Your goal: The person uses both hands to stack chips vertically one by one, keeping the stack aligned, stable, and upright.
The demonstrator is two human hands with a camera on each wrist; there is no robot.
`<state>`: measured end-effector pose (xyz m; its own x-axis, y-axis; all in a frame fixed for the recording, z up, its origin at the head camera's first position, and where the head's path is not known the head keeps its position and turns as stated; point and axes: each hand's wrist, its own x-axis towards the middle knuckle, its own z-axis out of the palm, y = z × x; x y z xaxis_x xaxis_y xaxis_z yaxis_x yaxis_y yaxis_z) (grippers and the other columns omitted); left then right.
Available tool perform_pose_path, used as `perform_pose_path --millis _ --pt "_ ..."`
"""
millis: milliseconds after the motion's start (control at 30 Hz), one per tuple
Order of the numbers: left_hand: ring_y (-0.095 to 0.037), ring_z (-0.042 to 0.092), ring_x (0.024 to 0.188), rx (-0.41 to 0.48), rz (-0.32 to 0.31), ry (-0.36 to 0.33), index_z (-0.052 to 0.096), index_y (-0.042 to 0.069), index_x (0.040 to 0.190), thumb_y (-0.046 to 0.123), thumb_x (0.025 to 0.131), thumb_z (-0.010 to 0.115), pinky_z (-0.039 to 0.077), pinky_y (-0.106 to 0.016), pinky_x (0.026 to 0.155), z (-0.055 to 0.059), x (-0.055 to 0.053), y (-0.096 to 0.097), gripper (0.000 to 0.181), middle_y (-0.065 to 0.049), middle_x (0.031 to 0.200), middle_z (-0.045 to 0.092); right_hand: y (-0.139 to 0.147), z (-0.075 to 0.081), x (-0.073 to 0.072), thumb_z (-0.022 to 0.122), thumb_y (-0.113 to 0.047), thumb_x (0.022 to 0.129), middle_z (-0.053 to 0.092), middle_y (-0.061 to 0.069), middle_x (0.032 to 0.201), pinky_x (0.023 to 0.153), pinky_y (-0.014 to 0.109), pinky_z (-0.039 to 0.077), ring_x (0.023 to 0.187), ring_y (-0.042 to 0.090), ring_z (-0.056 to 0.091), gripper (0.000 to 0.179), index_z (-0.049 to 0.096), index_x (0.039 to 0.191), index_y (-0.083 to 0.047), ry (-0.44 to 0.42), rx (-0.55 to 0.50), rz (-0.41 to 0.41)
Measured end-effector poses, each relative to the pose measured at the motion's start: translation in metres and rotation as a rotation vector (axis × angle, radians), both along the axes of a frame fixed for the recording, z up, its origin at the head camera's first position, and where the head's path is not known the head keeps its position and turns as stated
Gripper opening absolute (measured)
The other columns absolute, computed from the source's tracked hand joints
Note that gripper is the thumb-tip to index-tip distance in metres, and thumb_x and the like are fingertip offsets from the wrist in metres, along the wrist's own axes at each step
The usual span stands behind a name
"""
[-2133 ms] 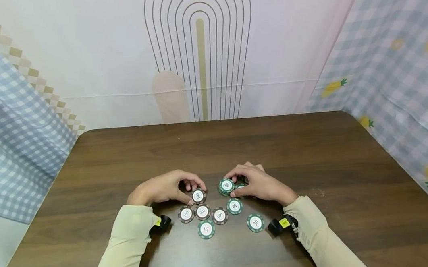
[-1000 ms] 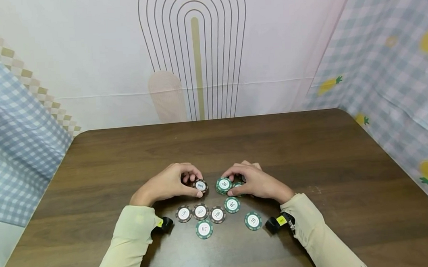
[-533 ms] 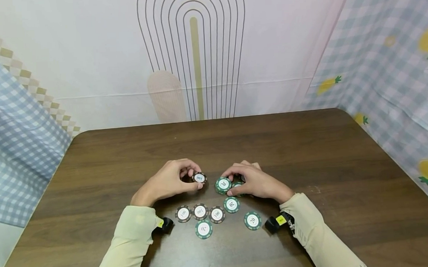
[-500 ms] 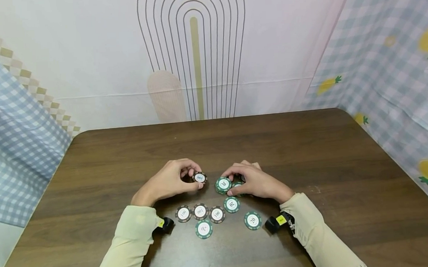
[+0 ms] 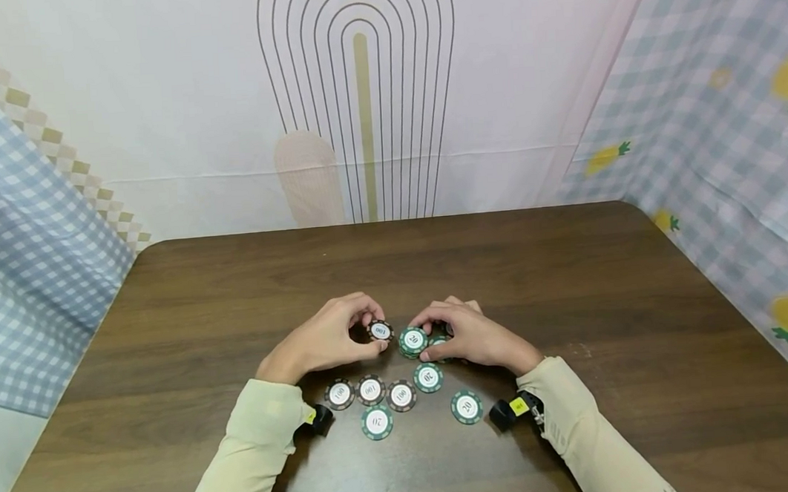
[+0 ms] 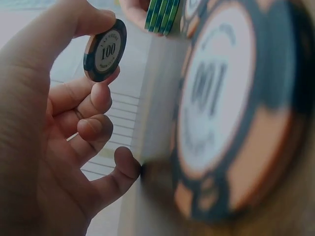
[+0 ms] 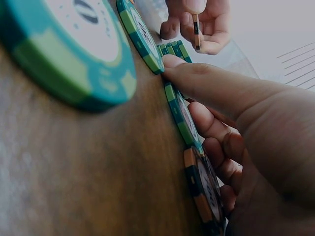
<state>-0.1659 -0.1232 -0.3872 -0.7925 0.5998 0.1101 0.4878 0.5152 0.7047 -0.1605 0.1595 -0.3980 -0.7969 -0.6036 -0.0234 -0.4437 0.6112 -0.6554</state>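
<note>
1. Nearest the person, one green "20" chip (image 5: 377,422) lies flat on the bench (image 5: 368,269), nearside of the left fingers; another green "20" chip (image 5: 467,407) lies nearside of the right fingers.
2. Just beyond, three black "100" chips (image 5: 371,390) lie in a row nearside of the left fingers; a further green chip (image 5: 428,378) lies just nearside of the right thumb.
3. The right hand (image 5: 472,338) has its fingers curled round a green stack (image 5: 413,339), a "20" face on top.
4. A partly hidden green chip (image 5: 439,342) and an orange-and-black chip (image 7: 204,189) lie beside the right fingers.
5. The left hand (image 5: 332,336) pinches a black "100" chip (image 5: 380,331) by its edge, clear of the bench, just beside the stack.
6. Beyond all the fingers hangs a white cloth (image 5: 526,83) with arched lines.
</note>
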Motion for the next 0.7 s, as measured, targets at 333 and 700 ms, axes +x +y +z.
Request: perform_pose_path --millis 333,700 --pt "-0.013 0.054 0.086 0.041 -0.035 0.022 0.072 0.022 0.106 0.028 0.087 0.088 0.045 -0.028 0.076 -0.0022 0.0007 0.0057 0.026 0.002 0.091 0.058 0.0000 0.0003 -0.0002 0.086 -0.034 0.090 0.063 -0.017 0.101 0.092 0.044 0.026 0.097 0.012 0.048 0.037 0.075 0.124 -0.025 0.000 0.006 0.005" --pt "-0.012 0.048 0.074 0.055 -0.029 0.041 0.074 0.020 0.108 0.027 0.086 0.088 0.041 -0.026 0.068 -0.0023 0.0014 0.0088 0.026 0.004 0.086 0.059 -0.0004 0.0015 0.0006 0.086 -0.034 0.090 0.064 -0.018 0.101 0.093 0.044 0.026 0.097 0.011 0.049 0.037 0.074 0.124 -0.026 -0.006 0.006 0.001"
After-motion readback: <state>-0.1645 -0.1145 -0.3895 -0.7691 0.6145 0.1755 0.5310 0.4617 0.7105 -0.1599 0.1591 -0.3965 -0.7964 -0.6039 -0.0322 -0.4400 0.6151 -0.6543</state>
